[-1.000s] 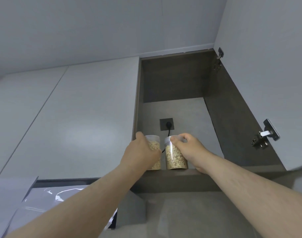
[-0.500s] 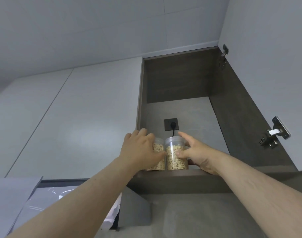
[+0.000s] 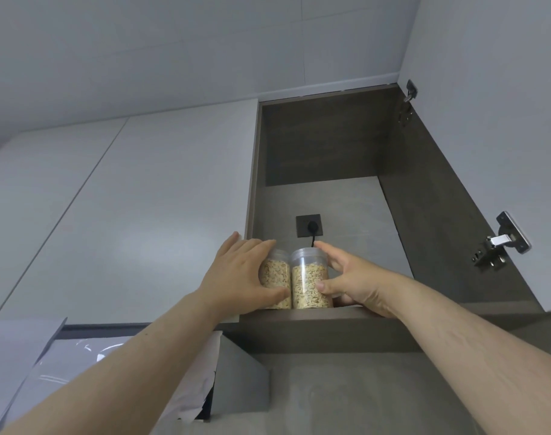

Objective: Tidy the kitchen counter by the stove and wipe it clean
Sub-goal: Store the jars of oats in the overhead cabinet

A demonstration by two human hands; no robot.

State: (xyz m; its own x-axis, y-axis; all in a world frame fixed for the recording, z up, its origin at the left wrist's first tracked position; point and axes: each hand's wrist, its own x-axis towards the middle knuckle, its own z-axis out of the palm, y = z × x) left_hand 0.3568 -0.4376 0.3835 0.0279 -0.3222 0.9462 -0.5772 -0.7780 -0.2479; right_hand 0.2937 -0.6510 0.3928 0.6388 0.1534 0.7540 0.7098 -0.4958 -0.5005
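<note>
Cabinet (image 3: 440,215): wall unit overhead, open; dark inner walls, pale back panel. Its door (image 3: 487,89) is swung out to the right.
Closed fronts (image 3: 142,199): white, to the left of the open bay.
Shelf (image 3: 330,328): bottom board of the open bay. Only its near edge shows, and the board itself is seen from below.
Left hand (image 3: 239,274): wraps the left jar from its outer left side, thumb low across the front and fingers curled over the top rim. It grips this jar.
Right hand (image 3: 352,277): wraps the right jar from its outer right side, thumb pressed on the front and fingers reaching round toward the back. It grips this jar.
Left jar (image 3: 275,277): clear, filled with oat flakes, upright on the shelf at the near edge, close to the bay's left wall.
Right jar (image 3: 308,284): same kind and also upright, side by side with the left jar. Whether they touch or are just apart, I cannot tell.
Socket (image 3: 308,226): on the back panel, far behind the jars, with a black plug in it. The cord drops behind the right jar.
Key relation: both long axes are vertical and each jar lies inward of its own hand. Free shelf lies farther in and to the right.
Judgement: stowing step, jars seated. Next is either a short push farther in or letting go; pushed too deep, the right jar may meet the cord.
</note>
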